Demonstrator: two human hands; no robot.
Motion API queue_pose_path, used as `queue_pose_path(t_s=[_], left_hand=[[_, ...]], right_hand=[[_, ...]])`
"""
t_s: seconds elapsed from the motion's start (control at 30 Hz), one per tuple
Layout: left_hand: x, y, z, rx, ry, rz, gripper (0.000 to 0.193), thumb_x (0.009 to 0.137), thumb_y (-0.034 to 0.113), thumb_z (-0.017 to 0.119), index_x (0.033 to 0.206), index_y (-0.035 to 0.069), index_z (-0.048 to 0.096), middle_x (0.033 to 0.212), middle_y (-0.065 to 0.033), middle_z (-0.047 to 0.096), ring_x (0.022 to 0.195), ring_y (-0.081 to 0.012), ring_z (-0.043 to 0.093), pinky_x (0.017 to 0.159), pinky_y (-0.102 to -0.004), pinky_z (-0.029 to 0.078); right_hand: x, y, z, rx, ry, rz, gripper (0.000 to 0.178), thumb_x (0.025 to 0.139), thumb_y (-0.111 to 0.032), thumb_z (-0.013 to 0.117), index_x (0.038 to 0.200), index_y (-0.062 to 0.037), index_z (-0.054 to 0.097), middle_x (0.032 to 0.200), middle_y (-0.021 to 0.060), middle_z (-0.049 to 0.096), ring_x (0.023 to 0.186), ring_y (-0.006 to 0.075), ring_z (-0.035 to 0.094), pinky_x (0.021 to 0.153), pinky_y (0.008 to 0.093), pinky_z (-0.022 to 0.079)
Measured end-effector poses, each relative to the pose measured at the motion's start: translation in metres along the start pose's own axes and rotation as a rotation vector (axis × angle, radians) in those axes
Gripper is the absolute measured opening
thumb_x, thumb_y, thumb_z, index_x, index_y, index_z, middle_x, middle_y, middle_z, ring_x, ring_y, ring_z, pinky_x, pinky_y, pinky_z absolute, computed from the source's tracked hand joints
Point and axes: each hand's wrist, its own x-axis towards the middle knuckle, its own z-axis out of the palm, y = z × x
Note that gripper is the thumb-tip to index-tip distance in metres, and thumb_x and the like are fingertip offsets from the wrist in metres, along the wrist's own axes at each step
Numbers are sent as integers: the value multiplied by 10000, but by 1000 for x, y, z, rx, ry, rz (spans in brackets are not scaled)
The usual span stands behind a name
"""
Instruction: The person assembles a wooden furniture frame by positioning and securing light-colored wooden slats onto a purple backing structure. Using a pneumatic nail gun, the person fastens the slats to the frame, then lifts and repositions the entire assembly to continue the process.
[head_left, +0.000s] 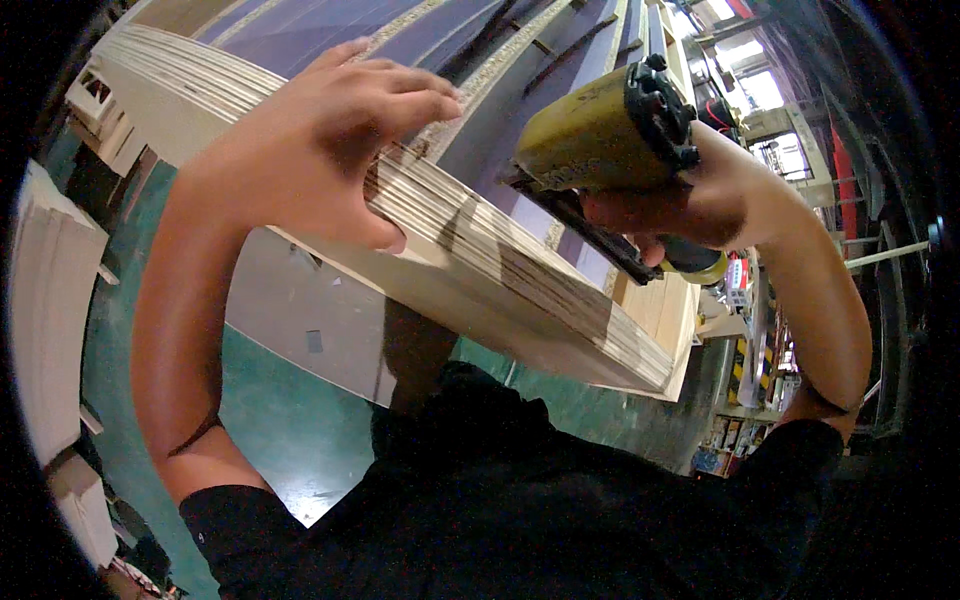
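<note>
black sleeve (235,525) nearest | left hand (320,145): fingers spread, thumb apart, grasping nothing, over layered board edges (520,275); contact unclear | right hand (715,195): fingers wrapped round pneumatic nail gun (585,135), held above the boards' right part | purple panels (290,50) beyond | bright windows (762,90) farthest

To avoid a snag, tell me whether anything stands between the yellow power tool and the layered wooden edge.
Nothing visible stands between the yellow power tool in the right hand and the layered wooden edge; the left hand is farther left.
</note>
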Motion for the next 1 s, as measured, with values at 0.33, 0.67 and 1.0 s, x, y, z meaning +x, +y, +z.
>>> queue_pose_path(t_s=[0.33,0.67,1.0], left_hand=[[1,-17,5,35,37,130,786,548,440,908,1228,149,640,1324,-73,641,1313,-311,536,1195,-625,162],[13,-16,7,-21,-63,140,797,492,359,916,1199,125,634,1163,-79,685,1140,-329,609,1095,-526,362],[10,-9,7,129,-61,51,866,425,273,950,1223,183,627,1169,-22,698,1182,-305,612,1115,-534,360]], right_hand=[[27,-28,4,-48,2,-70,340,897,-242,781,1190,-99,685,812,26,698,566,99,620,464,271,505],[36,-29,4,59,1,-58,477,855,-213,805,1288,-89,647,907,47,714,599,123,647,484,266,524],[35,-31,9,101,-1,-108,524,839,-181,797,1326,-78,634,944,58,717,633,132,661,478,251,516]])
